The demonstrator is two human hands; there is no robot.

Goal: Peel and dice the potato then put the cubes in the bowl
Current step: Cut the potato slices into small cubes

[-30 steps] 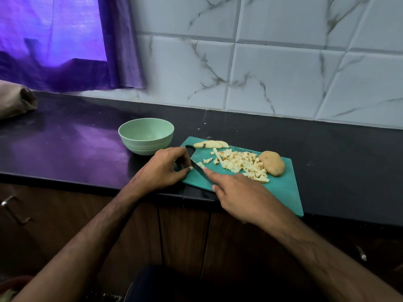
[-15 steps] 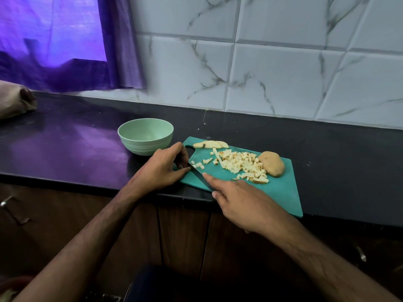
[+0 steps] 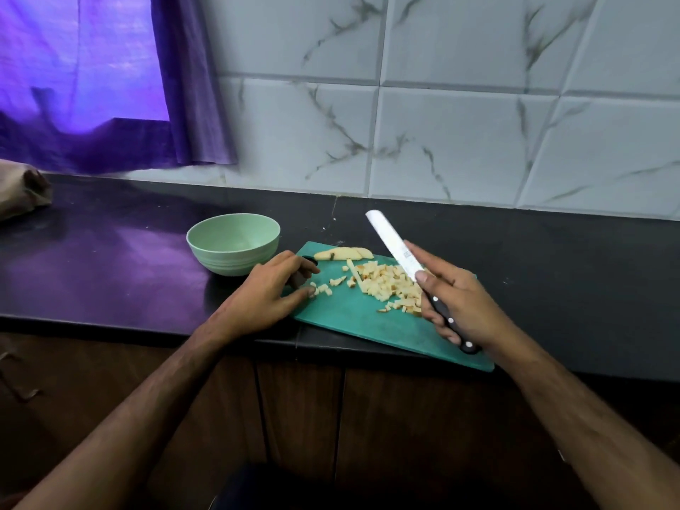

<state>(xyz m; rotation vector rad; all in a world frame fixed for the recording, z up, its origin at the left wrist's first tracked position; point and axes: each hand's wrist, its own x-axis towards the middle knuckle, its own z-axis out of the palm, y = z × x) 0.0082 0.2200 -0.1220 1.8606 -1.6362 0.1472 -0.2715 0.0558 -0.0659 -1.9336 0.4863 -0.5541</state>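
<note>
A teal cutting board [image 3: 349, 320] lies on the black counter, its near right corner over the edge. A pile of potato cubes [image 3: 382, 283] sits in its middle, with one uncut strip [image 3: 352, 273] beside it. A few cubes [image 3: 324, 289] lie by my left thumb. Peeled slices [image 3: 344, 254] rest at the board's far edge. My left hand [image 3: 268, 292] rests on the board's left end, fingers loosely curled by its handle hole. My right hand [image 3: 460, 307] grips a black-handled knife [image 3: 390, 241], lifted above the pile, blade pointing up and left. A pale green bowl [image 3: 230, 260] stands left of the board.
Behind the counter [image 3: 110, 259] is a tiled wall [image 3: 441, 141], with a purple curtain [image 3: 92, 104] at upper left. A brown bag [image 3: 22, 193] lies at the far left. Wooden cabinet doors [image 3: 301, 417] are below the counter's front edge.
My right hand lifted the knife off the board's left end and swung it up and right, over the pile. It now hides the unpeeled potato piece. My left hand stayed put.
</note>
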